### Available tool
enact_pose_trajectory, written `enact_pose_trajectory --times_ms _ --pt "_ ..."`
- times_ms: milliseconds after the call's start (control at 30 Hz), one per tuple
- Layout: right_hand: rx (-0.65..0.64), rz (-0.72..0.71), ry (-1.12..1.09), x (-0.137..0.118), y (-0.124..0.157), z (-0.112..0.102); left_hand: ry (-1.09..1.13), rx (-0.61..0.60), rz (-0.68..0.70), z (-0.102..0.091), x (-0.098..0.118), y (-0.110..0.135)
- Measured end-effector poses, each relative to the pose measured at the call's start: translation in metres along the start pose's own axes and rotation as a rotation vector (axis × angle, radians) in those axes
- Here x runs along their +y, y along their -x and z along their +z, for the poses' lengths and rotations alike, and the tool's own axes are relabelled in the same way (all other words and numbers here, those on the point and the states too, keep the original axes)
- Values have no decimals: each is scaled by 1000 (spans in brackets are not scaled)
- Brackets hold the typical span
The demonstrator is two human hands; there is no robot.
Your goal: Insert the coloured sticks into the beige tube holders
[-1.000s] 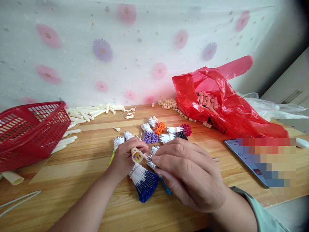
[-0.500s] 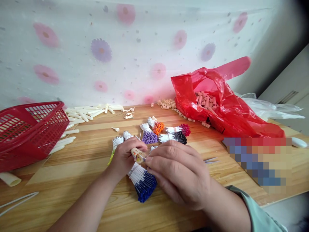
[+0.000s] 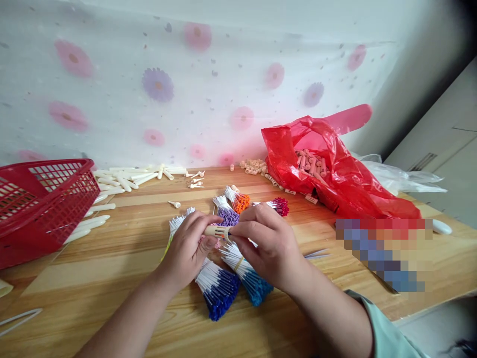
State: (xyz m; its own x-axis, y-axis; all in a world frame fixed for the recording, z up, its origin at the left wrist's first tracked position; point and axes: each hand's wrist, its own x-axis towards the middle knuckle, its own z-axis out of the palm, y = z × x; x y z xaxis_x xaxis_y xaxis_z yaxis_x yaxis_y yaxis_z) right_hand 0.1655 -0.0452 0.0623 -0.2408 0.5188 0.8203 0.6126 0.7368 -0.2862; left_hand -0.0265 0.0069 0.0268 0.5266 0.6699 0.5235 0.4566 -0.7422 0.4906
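My left hand [image 3: 186, 251] is closed around a cream multicolour pen barrel [image 3: 219, 231] with slots near its open end, through which bits of colour show. At that end, the thumb and fingertips of my right hand [image 3: 274, 243] pinch a pen refill, of which only a small dark-blue bit [image 3: 230, 231] shows. Under my hands lie bundles of white refills with coloured ends: dark blue [image 3: 219, 288], light blue [image 3: 249, 276] and, partly hidden, yellow [image 3: 177, 223]. Beyond them are purple [image 3: 228, 215], orange [image 3: 238, 200] and red [image 3: 278, 205] bundles.
A red plastic basket [image 3: 44, 214] stands at the left beside cream pen tubes [image 3: 91, 223]. Small slotted parts [image 3: 313, 164] fill a red bag [image 3: 346, 184] at the right, with others spilled by it. Tweezers [image 3: 316, 253] lie right of my hands.
The barrel has turned from pointing toward me to lying nearly level, its slotted end facing right. My right hand has drawn back slightly, uncovering the light blue bundle. The view has shifted a little.
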Motion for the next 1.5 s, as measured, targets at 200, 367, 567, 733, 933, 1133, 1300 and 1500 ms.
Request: enact_pose_trajectory --times_ms 200,367,567,733,933,1133,1300,1500 --pt "-41 122 -174 3 -2 1 -171 92 69 1 -2 -1" --pt "34 272 -244 1 2 12 -317 205 100 0 0 -2" --pt "139 494 -319 -2 4 25 -411 262 118 2 0 -3" --pt "140 644 -434 2 5 27 -497 275 126 2 -1 -2" --pt "165 690 -529 -4 11 24 -519 261 131 4 2 -1" --pt "15 642 -392 2 29 -6 -188 134 -90 17 0 -1" --pt "-507 467 229 1 51 -34 84 -126 -301 27 8 -3" --pt "-720 452 429 -17 53 -21 127 -349 -215 30 12 0"
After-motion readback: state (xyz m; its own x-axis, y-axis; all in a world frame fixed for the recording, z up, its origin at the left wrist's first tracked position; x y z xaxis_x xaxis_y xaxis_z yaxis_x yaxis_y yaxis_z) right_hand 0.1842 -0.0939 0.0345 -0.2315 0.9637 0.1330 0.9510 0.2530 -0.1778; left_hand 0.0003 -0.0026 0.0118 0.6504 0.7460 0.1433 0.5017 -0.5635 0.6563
